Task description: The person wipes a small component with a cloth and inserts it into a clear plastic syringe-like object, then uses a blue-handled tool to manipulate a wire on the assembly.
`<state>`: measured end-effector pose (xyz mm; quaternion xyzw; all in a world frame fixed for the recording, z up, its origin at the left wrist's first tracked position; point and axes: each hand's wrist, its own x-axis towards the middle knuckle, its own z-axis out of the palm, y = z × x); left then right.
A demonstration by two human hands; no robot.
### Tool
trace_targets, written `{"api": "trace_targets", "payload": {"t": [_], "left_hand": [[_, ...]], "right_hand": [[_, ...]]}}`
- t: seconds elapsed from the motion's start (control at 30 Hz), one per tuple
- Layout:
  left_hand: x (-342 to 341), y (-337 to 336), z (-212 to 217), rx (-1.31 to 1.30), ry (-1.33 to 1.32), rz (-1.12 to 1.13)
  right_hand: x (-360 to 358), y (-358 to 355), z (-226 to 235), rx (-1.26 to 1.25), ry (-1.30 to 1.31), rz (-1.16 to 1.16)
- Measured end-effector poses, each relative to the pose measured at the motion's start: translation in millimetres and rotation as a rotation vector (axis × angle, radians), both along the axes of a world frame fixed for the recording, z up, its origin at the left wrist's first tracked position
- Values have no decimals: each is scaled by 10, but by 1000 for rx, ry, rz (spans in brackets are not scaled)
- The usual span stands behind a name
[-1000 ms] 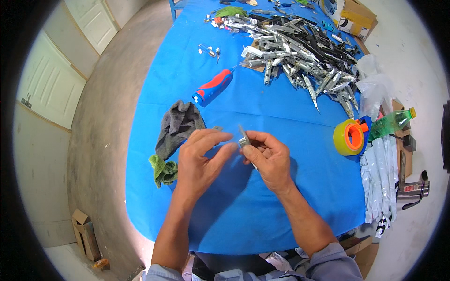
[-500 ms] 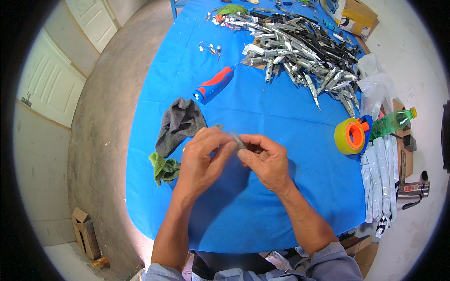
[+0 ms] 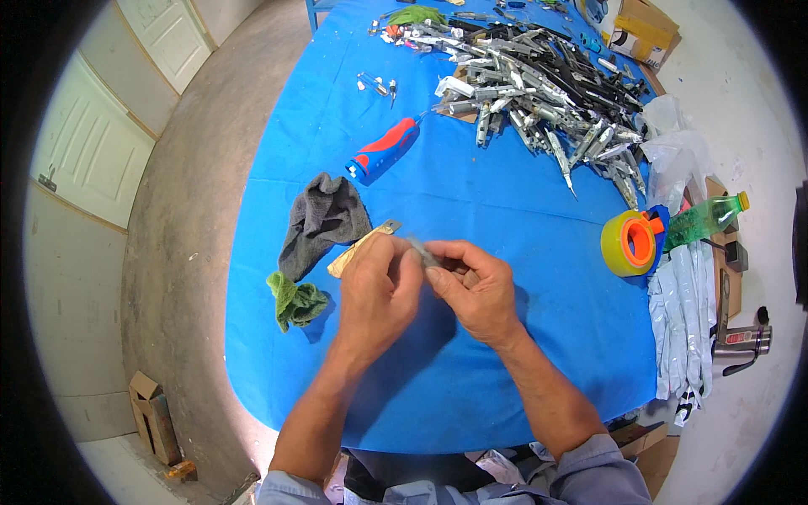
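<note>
My left hand (image 3: 376,290) and my right hand (image 3: 473,286) meet over the middle of the blue table (image 3: 471,379). Together they pinch a small grey metal piece (image 3: 418,247) between the fingertips. A flat tan strip with a grey end (image 3: 364,246) pokes out to the left from under my left hand's fingers; whether it is held or lies on the cloth I cannot tell. A grey rag (image 3: 321,220) lies just left of the hands, with a green rag (image 3: 295,300) below it.
A big pile of grey and black metal tools (image 3: 547,101) covers the far side. A red and blue screwdriver (image 3: 385,150) lies ahead. A yellow tape dispenser (image 3: 629,242), a green bottle (image 3: 705,219) and clear bags (image 3: 682,328) sit at the right edge.
Both hands have drawn closer together and slid slightly toward me. The small metal piece, held up and plainly seen a second ago, is now mostly covered by the fingers.
</note>
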<state>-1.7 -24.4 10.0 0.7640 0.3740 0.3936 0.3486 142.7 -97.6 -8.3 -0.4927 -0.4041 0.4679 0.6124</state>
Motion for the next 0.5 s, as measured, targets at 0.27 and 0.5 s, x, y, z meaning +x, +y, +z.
{"api": "trace_targets", "payload": {"t": [0.27, 0.5], "left_hand": [[-17, 3, -59, -295, -104, -20], [-13, 10, -71, -413, -189, -63]], "right_hand": [[1, -14, 1, 30, 38, 33], [1, -4, 19, 32, 21, 4]]}}
